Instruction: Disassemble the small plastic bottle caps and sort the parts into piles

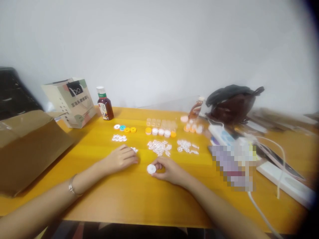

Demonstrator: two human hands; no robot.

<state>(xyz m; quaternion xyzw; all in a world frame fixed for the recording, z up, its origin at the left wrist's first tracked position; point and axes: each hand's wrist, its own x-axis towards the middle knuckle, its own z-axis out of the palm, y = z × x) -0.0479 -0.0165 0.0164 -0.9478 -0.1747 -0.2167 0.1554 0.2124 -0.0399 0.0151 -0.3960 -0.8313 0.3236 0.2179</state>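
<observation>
**Pinching a white cap at mid-tabletop**

Holding: the right hand point(166, 170) is pinching a small white cap point(151, 169) between thumb and fingertips, just above the yellow tabletop point(139, 202). The cap is sitting at the hand's left edge, its round face turned toward the camera.

Resting: the left hand point(122, 158) is lying palm down, fingers loosely curled, touching a few small white rings point(134, 149) at its fingertips; whether it is gripping one, cannot tell. The cap is lying to its right, near but apart.

Beyond: a heap of white rings point(159, 147) is lying just behind the right hand, the nearer hand to it; coloured caps point(160, 131) are lining up farther back.
</observation>
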